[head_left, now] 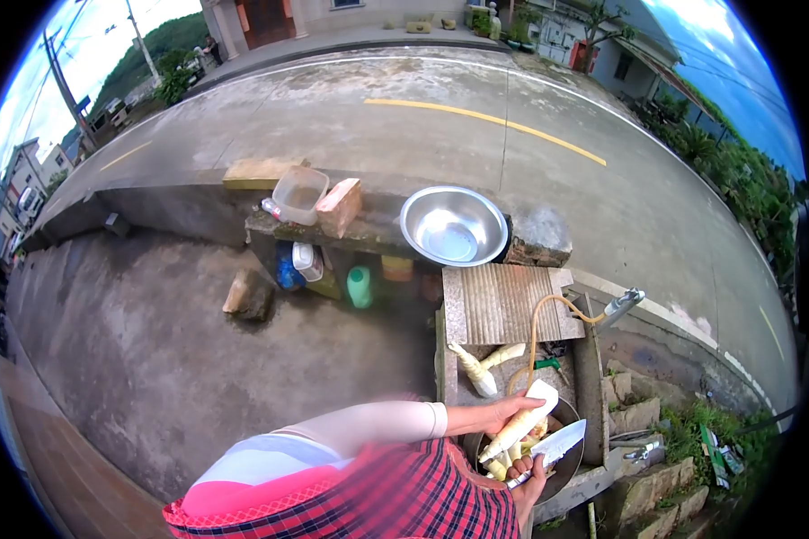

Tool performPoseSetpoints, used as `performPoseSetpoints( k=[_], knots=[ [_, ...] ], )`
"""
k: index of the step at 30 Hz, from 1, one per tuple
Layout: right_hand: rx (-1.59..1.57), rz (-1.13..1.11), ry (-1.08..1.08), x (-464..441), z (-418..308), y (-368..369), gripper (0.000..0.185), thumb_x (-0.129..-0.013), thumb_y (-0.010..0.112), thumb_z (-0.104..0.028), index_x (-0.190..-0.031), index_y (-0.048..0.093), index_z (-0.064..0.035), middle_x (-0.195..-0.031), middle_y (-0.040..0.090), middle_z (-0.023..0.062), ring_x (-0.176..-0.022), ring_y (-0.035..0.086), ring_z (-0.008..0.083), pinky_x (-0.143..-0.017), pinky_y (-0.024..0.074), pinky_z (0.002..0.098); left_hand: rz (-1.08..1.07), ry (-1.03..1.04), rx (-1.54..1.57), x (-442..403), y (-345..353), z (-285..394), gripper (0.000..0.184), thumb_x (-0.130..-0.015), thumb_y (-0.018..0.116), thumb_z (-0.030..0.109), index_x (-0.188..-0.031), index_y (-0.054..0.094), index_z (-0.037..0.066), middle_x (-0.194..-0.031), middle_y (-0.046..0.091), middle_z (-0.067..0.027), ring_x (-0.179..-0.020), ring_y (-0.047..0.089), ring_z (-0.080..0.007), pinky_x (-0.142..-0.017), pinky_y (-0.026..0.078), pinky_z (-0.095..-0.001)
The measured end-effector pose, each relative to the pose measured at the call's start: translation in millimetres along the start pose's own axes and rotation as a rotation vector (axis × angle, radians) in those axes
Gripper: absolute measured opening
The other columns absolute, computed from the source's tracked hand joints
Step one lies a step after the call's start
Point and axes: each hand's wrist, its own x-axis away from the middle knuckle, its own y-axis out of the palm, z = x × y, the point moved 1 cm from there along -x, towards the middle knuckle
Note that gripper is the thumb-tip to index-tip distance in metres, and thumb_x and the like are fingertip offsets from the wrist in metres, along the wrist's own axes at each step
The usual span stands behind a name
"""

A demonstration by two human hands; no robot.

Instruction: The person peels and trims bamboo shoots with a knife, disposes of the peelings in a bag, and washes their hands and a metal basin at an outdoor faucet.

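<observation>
A: Position and grip?
B: Bamboo shoot (525, 422) over the basin (570, 469), in the left hand (505, 415), fingers wrapped around it. Right hand (532, 483) curled firmly round the handle of the knife (562, 440); blade just beside the shoot.
A: Handling?
B: Judged stiff, fairly light, likely slick where pale; thin end may snap. Best held around the thick middle, fingers clear of the blade.
A: Long axis?
B: Slanted. Broad white end points up-right in view, away from the body; narrow end down-left.
</observation>
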Motion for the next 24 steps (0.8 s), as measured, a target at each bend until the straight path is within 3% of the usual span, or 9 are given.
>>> performPoseSetpoints(
  k=[3,5,8,9,10,13,16,22,24],
  knots=[
    [-0.046,0.019,-0.019,0.0,2.0,0.1,0.032,-0.095,0.043,-0.038,-0.079,0.043,-0.0097,-0.067,0.039,-0.0019,-0.057,0.038,0.0107,-0.047,0.0325,0.0232,0.054,-0.031,0.002,-0.4,0.2,2.6,0.054,-0.079,0.063,0.054,-0.118,0.046,0.02,-0.1,0.058,-0.0027,-0.07,0.059,-0.0216,-0.048,0.053,-0.0387],
    [0.027,0.078,-0.097,-3.6,3.0,-0.7,0.022,-0.095,0.046,-0.03,-0.089,0.044,-0.0083,-0.071,0.045,0.0013,-0.056,0.043,0.0117,-0.043,0.0365,0.024,0.086,-0.081,-0.018,-12.0,-11.5,3.2,0.054,-0.079,0.06,0.057,-0.114,0.051,0.017,-0.098,0.061,-0.0035,-0.078,0.061,-0.0213,-0.055,0.055,-0.0429],
    [0.042,0.01,-0.164,-3.5,-3.4,8.8,0.012,-0.094,0.048,-0.022,-0.097,0.047,-0.011,-0.068,0.05,0.0018,-0.049,0.047,0.0108,-0.038,0.0368,0.0232,0.072,-0.079,0.126,-47.3,-35.8,1.6,0.048,-0.079,0.06,0.057,-0.096,0.06,0.012,-0.075,0.062,-0.0069,-0.059,0.061,-0.0233,-0.056,0.055,-0.0406],
    [0.074,0.083,-0.191,-9.3,-0.9,-1.4,0.014,-0.094,0.05,-0.023,-0.102,0.046,-0.0118,-0.084,0.053,0.0052,-0.053,0.044,0.0095,-0.039,0.0356,0.0222,0.218,-0.126,0.058,-27.2,-11.0,16.7,0.049,-0.081,0.059,0.055,-0.096,0.059,0.009,-0.071,0.061,-0.0083,-0.053,0.059,-0.0239,-0.053,0.054,-0.0378],
    [0.045,0.016,-0.189,-8.4,-3.1,-1.2,0.015,-0.094,0.051,-0.022,-0.103,0.046,-0.0109,-0.084,0.053,0.0062,-0.055,0.046,0.0097,-0.04,0.0358,0.0206,0.145,-0.121,-0.093,-30.6,-21.3,21.6,0.059,-0.082,0.053,0.06,-0.099,0.058,0.004,-0.077,0.063,-0.0158,-0.068,0.064,-0.0274,-0.063,0.056,-0.0381],
    [-0.086,0.059,-0.244,-0.8,-6.2,14.9,0.02,-0.09,0.056,-0.014,-0.108,0.05,-0.0101,-0.092,0.059,0.0095,-0.076,0.06,0.0173,-0.04,0.0381,0.0199,0.199,-0.05,-0.038,-43.0,-14.3,15.8,0.051,-0.082,0.056,0.055,-0.093,0.056,0.005,-0.068,0.06,-0.0112,-0.059,0.06,-0.0231,-0.055,0.053,-0.0334],
    [-0.136,0.009,-0.272,8.3,-4.1,23.3,0.025,-0.089,0.057,-0.011,-0.114,0.049,-0.0107,-0.098,0.059,0.0093,-0.098,0.061,0.0259,-0.041,0.0429,0.023,0.231,-0.03,-0.091,-48.9,-6.6,7.6,0.048,-0.082,0.059,0.053,-0.097,0.057,0.008,-0.076,0.061,-0.0074,-0.064,0.06,-0.0202,-0.06,0.053,-0.0324],
    [0.107,0.089,-0.38,18.0,5.6,26.7,0.031,-0.086,0.062,-0.013,-0.113,0.05,-0.0052,-0.099,0.06,0.0072,-0.088,0.062,0.0179,-0.043,0.0453,0.022,0.12,-0.157,-0.083,-54.2,4.3,-13.3,0.055,-0.084,0.058,0.052,-0.115,0.054,0.007,-0.103,0.062,-0.0066,-0.094,0.06,-0.0214,-0.084,0.049,-0.0359],
    [0.186,0.12,-0.42,19.7,9.5,28.1,0.029,-0.085,0.063,-0.015,-0.11,0.053,-0.0042,-0.094,0.062,0.006,-0.08,0.061,0.0135,-0.043,0.0452,0.0217,0.121,-0.12,-0.135,-59.0,-0.8,-21.9,0.053,-0.083,0.061,0.048,-0.114,0.053,0.005,-0.102,0.062,-0.0073,-0.091,0.061,-0.0206,-0.08,0.051,-0.0368]
  ],
)
